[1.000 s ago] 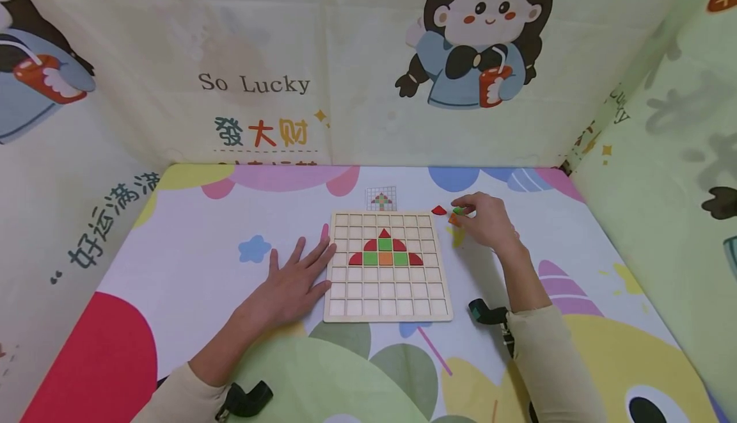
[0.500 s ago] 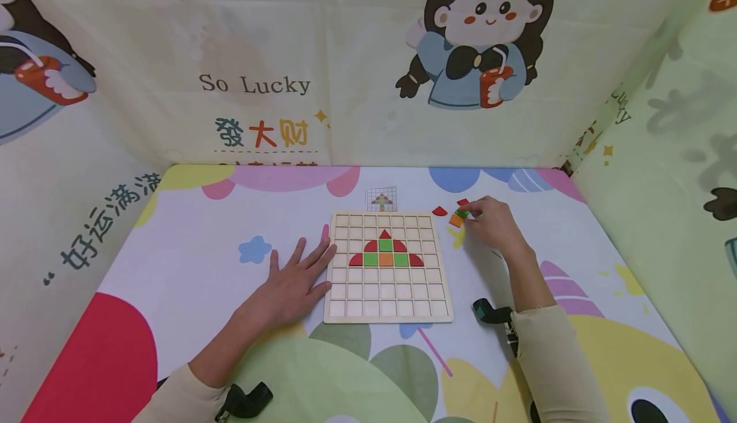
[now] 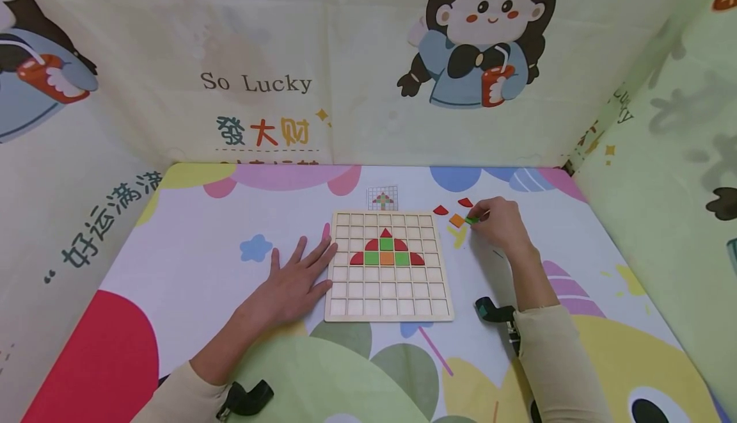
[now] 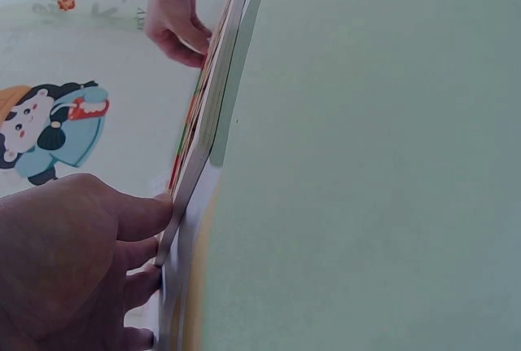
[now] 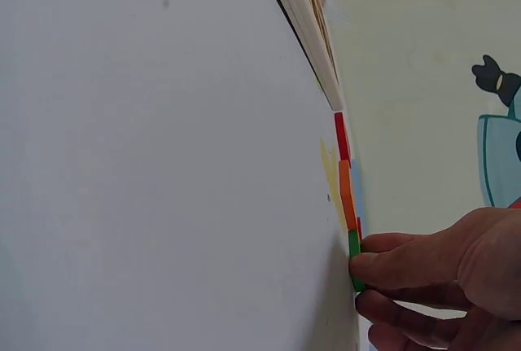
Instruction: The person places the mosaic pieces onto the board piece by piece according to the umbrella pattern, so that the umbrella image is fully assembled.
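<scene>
My left hand (image 3: 288, 288) lies flat with spread fingers, its thumb and fingertips at the left edge of a wooden grid board (image 3: 359, 310). Mid-board, red, green and orange tiles form a stepped triangle with a red triangle tile (image 3: 385, 233) on top. Beyond the board's far right corner, my right hand (image 3: 502, 226) pinches a green tile (image 5: 354, 241) between thumb and fingers, low over the table. Just left of those fingertips lies an orange square tile (image 3: 457, 220). Two red curved-edge tiles (image 3: 440, 210) are nearby, one nearer the board and one farther back.
Behind the board sits a small printed card (image 3: 382, 198) showing a coloured grid pattern. Black wrist cameras (image 3: 494, 311) jut from both sleeves over the patterned tablecloth (image 3: 201, 231). A printed cloth wall (image 3: 368, 135) rises behind the table.
My right hand has drawn slightly right and nearer with the green tile, away from the orange one. The farther red tile now shows fully. My left hand and the board stay put.
</scene>
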{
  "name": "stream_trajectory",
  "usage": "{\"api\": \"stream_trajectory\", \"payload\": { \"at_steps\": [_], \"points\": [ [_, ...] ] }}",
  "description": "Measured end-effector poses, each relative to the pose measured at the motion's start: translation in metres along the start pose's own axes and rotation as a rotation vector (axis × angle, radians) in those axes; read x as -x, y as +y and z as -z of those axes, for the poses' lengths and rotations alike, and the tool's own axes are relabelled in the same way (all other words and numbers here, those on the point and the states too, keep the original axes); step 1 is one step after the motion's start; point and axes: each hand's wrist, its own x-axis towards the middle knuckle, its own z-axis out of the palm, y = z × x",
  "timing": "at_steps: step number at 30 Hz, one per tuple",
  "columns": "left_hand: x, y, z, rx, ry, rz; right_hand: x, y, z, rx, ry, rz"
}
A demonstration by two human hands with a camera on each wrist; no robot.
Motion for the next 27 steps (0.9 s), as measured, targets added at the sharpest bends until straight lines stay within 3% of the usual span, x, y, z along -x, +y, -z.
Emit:
{"api": "stream_trajectory", "payload": {
  "at_steps": [11, 19, 27],
  "points": [
    [-0.001, 0.0, 0.0, 0.003, -0.006, 0.007, 0.007, -0.005, 0.01, -0.034, -0.007, -0.02],
    [-0.002, 0.0, -0.002, 0.001, 0.001, -0.003, 0.024, -0.019, 0.017, -0.048, 0.02, 0.118],
    [-0.001, -0.001, -0.002, 0.001, 0.004, -0.001, 0.041, -0.049, 0.0, -0.082, -0.05, 0.212]
  ]
}}
